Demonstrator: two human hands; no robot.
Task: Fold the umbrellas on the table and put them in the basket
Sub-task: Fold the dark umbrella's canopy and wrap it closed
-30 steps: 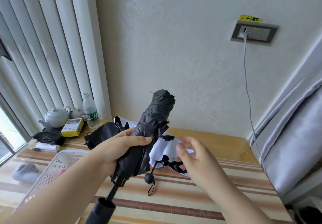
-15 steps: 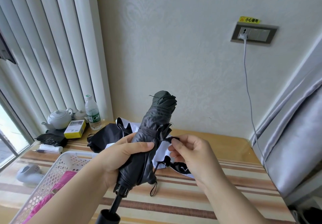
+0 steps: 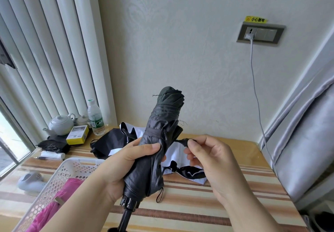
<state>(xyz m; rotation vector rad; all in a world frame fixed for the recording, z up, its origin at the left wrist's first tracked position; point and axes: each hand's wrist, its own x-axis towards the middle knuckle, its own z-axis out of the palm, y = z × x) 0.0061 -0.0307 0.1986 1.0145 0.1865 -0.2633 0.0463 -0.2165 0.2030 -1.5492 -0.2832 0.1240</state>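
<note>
The left hand (image 3: pixel 122 168) grips the soft, light black umbrella (image 3: pixel 159 141) round its middle; the right hand (image 3: pixel 207 159) pinches its thin floppy strap (image 3: pixel 181 141).

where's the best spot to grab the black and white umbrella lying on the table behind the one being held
Judging from this view, take the black and white umbrella by its loose canopy fabric at the right end, coming from above. It lies flat and unfolded on the table; its handle is hidden behind the black umbrella and the hands, and that end is uncovered.
</note>
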